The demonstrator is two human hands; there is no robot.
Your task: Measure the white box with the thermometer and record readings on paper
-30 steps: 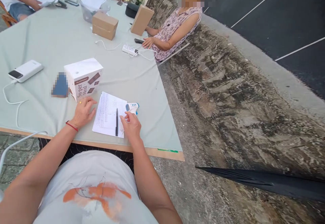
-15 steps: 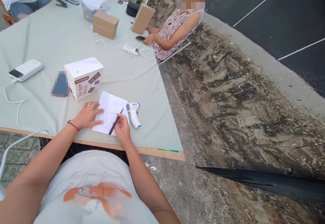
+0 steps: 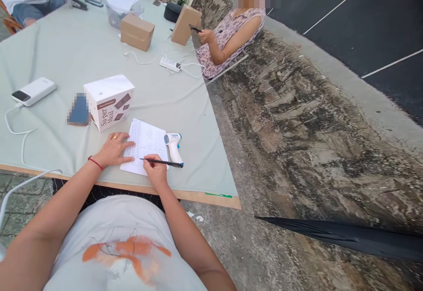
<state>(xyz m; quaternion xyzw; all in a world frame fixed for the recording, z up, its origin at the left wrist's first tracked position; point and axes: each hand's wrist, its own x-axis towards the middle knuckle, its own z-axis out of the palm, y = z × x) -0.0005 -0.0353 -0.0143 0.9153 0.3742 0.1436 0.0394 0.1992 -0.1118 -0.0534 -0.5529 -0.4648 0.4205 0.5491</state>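
My left hand [image 3: 114,149] lies with fingers spread on the left edge of a stack of printed paper sheets [image 3: 150,133]. In my right hand [image 3: 156,171] is a black pen [image 3: 168,163], held between thumb and fingers. The pen's tip points left, over the lower part of the top sheet; its back end extends past the paper. Just right of the sheets lies a white and blue infrared thermometer [image 3: 174,149], its handle end partly behind the pen. A white Super Meal box [image 3: 110,101] stands beyond my left hand.
A white power bank [image 3: 34,91] with a cable lies left on the covered table [image 3: 66,150]. Farther back are a cardboard box [image 3: 137,32], a power strip [image 3: 169,64] and a plastic basket [image 3: 115,17] with papers. Three other people sit around the table; one holds a phone [image 3: 195,28].
The pen has turned in my right hand from tip-up to tip-left over the sheet. The person at right has lifted a phone, and the one at far left has reached over the table.
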